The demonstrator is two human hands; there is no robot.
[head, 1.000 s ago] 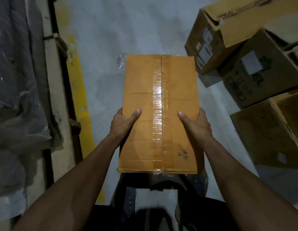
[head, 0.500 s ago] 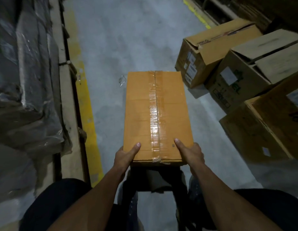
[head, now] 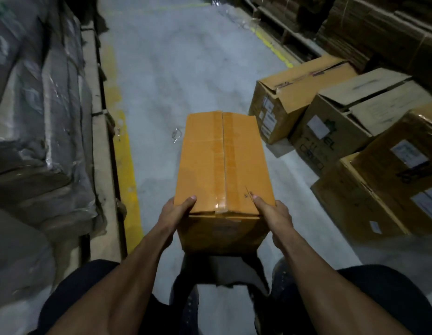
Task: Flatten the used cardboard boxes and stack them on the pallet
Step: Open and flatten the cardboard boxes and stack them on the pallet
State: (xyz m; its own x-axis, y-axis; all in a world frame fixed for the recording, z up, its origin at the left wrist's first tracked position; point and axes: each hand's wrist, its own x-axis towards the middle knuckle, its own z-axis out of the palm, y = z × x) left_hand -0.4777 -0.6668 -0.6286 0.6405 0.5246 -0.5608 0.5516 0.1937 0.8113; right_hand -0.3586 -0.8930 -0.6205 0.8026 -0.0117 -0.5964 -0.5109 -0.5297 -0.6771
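Observation:
An orange cardboard box (head: pixel 222 165), sealed along its top with clear tape, is held in front of me over the grey floor. My left hand (head: pixel 175 213) grips its near left corner, thumb on the top face. My right hand (head: pixel 274 212) grips the near right corner the same way. The near end face of the box shows below the top edge. My fingers under the box are hidden.
Several brown cardboard boxes (head: pixel 340 126) stand on the floor at the right, some with open flaps. Plastic-wrapped goods (head: pixel 38 112) sit on a wooden pallet (head: pixel 99 141) at the left, beside a yellow floor line (head: pixel 125 165). A scrap of clear tape (head: pixel 176 135) lies on the floor.
The box has tipped from facing me to lying level, its near end face now showing. My hands slid from its sides to the near corners, and my view has lifted up the aisle.

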